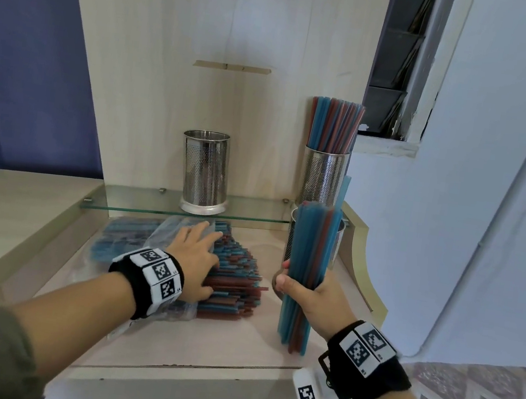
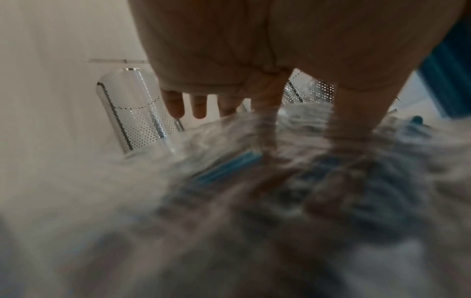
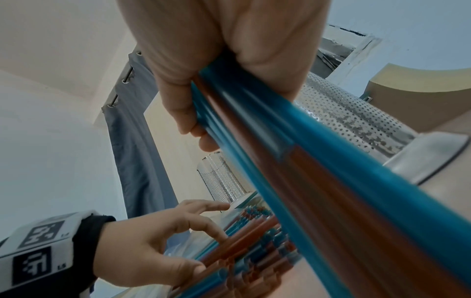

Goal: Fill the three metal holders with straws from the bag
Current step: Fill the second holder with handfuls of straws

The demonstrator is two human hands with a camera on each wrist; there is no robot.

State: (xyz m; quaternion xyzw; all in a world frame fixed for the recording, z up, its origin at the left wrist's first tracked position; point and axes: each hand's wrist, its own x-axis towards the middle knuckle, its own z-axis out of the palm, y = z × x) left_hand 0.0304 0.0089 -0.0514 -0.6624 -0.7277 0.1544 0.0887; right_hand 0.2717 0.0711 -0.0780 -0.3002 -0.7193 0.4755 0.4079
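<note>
My right hand (image 1: 297,287) grips an upright bundle of blue and red straws (image 1: 311,239) at its middle, the lower ends hanging below my fist. The bundle stands in front of a perforated metal holder (image 1: 289,246) on the counter, mostly hiding it. My left hand (image 1: 208,252) rests with spread fingers on the pile of loose straws (image 1: 234,279) spilling from the clear plastic bag (image 1: 136,239). An empty holder (image 1: 204,171) stands on the glass shelf (image 1: 140,206). A third holder (image 1: 323,177) at the back right is full of straws. The left wrist view is blurred.
A wooden back panel (image 1: 206,58) rises behind the shelf. The counter's raised curved side (image 1: 363,263) runs along the right, close to the near holder. A blue curtain (image 1: 23,50) hangs at the left, and a white wall is at the right.
</note>
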